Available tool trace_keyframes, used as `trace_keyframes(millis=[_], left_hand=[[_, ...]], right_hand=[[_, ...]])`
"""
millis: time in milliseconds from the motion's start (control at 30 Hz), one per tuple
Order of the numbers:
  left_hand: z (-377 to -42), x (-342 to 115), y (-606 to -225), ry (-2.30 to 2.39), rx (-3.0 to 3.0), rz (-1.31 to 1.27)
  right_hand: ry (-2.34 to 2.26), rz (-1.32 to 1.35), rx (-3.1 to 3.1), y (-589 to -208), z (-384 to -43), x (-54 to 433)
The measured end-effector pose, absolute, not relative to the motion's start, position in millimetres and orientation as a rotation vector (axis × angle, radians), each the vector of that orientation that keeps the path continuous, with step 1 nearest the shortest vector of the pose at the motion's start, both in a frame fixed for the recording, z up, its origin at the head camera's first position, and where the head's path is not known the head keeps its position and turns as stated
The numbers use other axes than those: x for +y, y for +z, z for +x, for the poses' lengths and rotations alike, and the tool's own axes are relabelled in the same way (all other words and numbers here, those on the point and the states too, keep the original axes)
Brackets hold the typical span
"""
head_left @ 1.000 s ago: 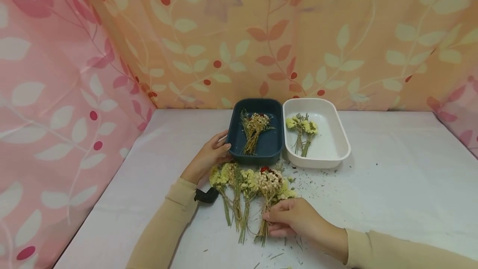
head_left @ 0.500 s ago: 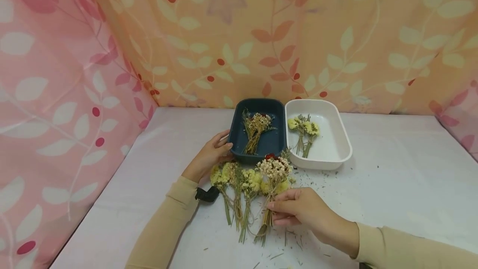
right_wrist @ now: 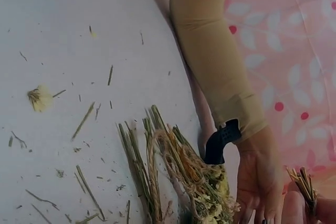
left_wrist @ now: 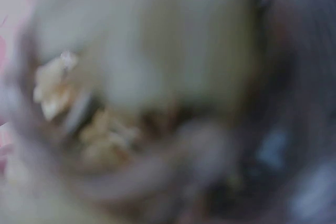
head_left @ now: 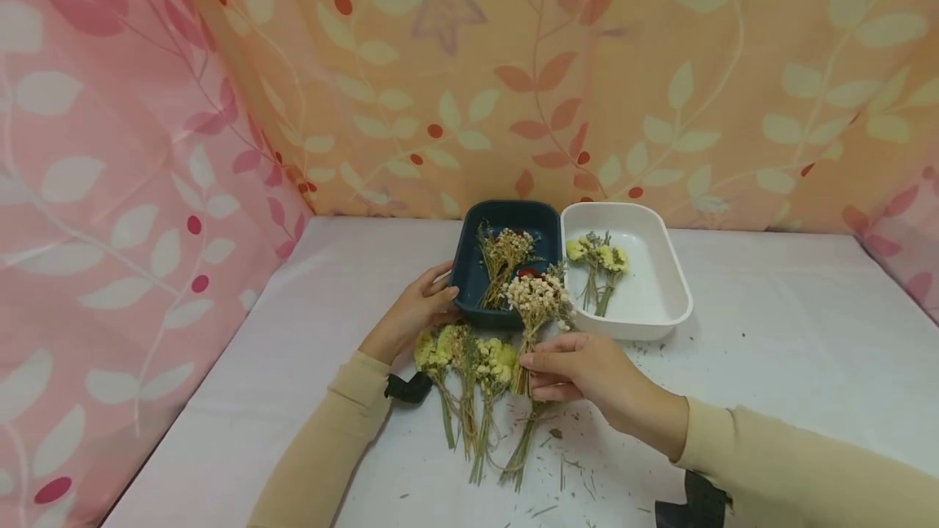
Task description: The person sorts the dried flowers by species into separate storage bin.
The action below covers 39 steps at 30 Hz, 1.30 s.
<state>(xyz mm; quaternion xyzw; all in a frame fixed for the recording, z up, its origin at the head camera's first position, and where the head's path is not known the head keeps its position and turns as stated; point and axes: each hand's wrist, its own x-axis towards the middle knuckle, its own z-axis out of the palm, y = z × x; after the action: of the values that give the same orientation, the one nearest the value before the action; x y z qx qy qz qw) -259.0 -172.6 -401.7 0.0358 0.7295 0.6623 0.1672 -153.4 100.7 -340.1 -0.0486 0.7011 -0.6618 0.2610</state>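
My right hand pinches a bunch of dried flowers by its stems, with cream blossoms and a red flower upward, overlapping the dark blue tray's near edge in the head view. The cut stem ends stick out by my fingers in the right wrist view. At the left wall of the dark blue tray, my left hand rests its fingers and thumb against the outside. Inside that tray lies another cream bunch. Several tied yellow bunches lie on the table before it. The left wrist view is mostly blurred.
A white tray stands against the dark tray's right side, with small yellow bunches in it. Stem scraps and a loose yellow blossom litter the white tabletop. Patterned cloth hangs behind and at both sides.
My right hand has lifted the cream bunch off the table and moved it forward to the dark tray's near edge, uncovering stems beneath. My left hand stays at the tray.
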Motion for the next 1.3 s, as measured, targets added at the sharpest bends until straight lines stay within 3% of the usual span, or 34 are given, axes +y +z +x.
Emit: trace_keyframes(millis=[500,1300], left_hand=[[-256,-174,-398,1.871,2.108,0.107],[-256,-173,-401,1.894,2.073,0.113]], right_hand=[[-1.885,-0.058,2.049,-331,-205,77],[-1.865,-0.040,2.116,-341,-256,50]])
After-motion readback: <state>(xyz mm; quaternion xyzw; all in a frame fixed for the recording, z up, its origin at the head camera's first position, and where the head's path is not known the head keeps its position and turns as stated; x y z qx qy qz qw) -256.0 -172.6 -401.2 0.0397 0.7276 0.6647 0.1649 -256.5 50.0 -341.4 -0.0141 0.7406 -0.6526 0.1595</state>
